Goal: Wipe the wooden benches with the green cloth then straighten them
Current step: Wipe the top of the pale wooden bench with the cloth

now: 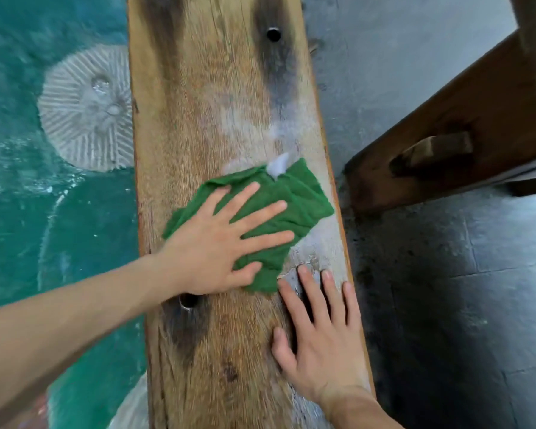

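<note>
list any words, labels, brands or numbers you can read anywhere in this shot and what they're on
None: no readable text shows in this view.
The wooden bench bears only grain, dark stains and round holes.
The green cloth under the left hand is plain, with no tag in sight.
The right hand rests on bare wood.
The pale ribbed disc on the teal floor carries a pattern, not letters.

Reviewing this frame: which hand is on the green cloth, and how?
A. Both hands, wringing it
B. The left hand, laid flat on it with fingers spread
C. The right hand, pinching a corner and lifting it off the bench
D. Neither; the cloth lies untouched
B: the left hand lies flat with fingers spread on the green cloth, pressing it to the wooden bench, while the right hand rests on bare wood beside the cloth.
</note>
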The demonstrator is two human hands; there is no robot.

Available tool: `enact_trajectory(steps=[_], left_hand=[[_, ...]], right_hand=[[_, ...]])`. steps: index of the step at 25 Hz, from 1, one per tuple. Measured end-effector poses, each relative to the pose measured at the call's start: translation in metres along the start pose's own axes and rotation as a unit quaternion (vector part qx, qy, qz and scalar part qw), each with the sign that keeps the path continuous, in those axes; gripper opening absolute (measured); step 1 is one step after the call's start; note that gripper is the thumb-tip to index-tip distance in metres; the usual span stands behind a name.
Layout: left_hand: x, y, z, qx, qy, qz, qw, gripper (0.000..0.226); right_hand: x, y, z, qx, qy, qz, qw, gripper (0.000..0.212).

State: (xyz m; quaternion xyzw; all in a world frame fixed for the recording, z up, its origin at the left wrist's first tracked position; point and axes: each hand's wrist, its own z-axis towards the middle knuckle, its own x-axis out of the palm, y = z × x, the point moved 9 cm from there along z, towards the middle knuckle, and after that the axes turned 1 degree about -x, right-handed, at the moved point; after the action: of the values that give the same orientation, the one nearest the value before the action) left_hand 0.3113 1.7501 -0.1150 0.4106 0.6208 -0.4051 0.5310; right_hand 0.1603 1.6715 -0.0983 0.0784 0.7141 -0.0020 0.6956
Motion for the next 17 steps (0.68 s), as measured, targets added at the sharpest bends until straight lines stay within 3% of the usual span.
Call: enact_trajectory(steps=[1,3,5,6,8,9,11,13,15,17], left_hand=[[0.0,0.036,-0.011,-0.026,0.005,0.019,0.999,0.066],[-0.005,0.106,0.009,-0.157,0.015,0.013,0.987,0.066],[-0.014,0.14,0.053,-0.331,-0.017,-0.022,0.943,0.066],[-0.016,0.133,0.082,-0.373,-0.018,-0.042,0.927,0.067],[-0.021,0.088,0.126,-0.366,-0.008,-0.058,0.929,0.068],[-0.019,0.057,0.129,-0.316,-0.004,-0.05,0.947,0.068],[-0.01,-0.004,0.094,-0.17,0.022,-0.023,0.985,0.066],[-0.003,-0.032,0.018,-0.108,0.031,-0.019,0.994,0.067],[-0.003,-0.009,-0.053,-0.15,0.05,-0.014,0.987,0.069],[-0.004,0.048,-0.074,-0.237,0.042,-0.022,0.97,0.068]], right_hand=[[0.0,0.001,0.0,0.0,-0.001,0.004,1.0,0.067],[0.002,-0.003,0.0,0.005,-0.008,0.004,1.0,0.071],[0.001,0.001,0.0,0.0,-0.011,0.017,1.0,0.074],[0.002,0.001,0.001,0.0,-0.013,0.023,1.0,0.074],[0.006,-0.003,0.001,0.003,-0.017,0.022,1.0,0.073],[0.004,-0.002,0.001,0.004,-0.022,0.026,0.999,0.07],[0.0,-0.004,0.003,0.0,-0.03,0.033,0.999,0.063],[-0.001,-0.003,0.001,-0.01,-0.033,0.035,0.999,0.054],[0.0,0.0,0.001,-0.009,-0.024,0.04,0.999,0.055],[0.002,-0.002,0.001,-0.003,-0.015,0.037,0.999,0.06]])
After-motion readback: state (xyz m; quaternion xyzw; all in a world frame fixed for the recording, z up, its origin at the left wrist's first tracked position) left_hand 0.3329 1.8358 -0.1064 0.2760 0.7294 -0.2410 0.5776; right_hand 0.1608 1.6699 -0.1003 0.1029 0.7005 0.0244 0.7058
